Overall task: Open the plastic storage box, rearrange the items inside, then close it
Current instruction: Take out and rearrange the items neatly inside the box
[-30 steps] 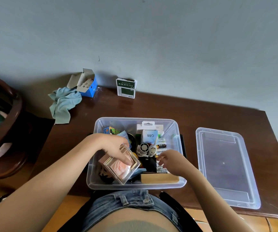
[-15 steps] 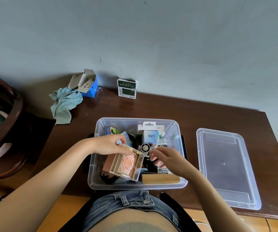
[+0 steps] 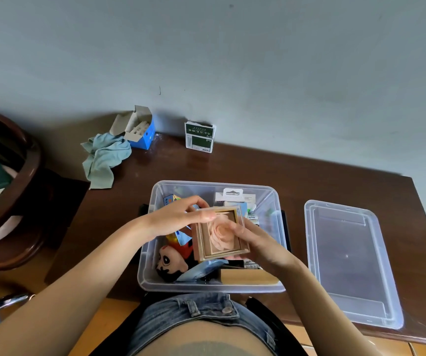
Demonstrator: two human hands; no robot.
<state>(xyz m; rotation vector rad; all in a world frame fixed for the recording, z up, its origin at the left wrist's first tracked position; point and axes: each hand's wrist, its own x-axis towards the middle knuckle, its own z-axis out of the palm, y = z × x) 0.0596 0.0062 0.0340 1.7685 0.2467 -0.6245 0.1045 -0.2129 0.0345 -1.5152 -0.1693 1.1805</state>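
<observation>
the plastic storage box point(image 3: 208, 285) sits open on the dark wooden table point(image 3: 296, 181), at lower centre of the frame. its clear lid point(image 3: 349, 263) lies flat on the table just right of the box, apart from it.

both hands hold a small clear case with a pink rose inside point(image 3: 219, 233) above the middle of the box. the left hand point(image 3: 178, 218) grips the case from its upper left, fingers curled over the top edge. the right hand point(image 3: 260, 244) grips it from the right side, fingers curled round the edge and thumb across the front face.

inside the box, below and left of the case, lies a plush doll with black hair and a red top point(image 3: 172, 260). a brown flat box point(image 3: 249, 276) lies along the near wall. small white packages point(image 3: 233, 197) stand against the far wall.

in the upper left of the frame, an open blue carton point(image 3: 140, 131) rests beside a crumpled light blue cloth point(image 3: 104, 158). a green and white pack point(image 3: 199, 136) stands against the wall.
</observation>
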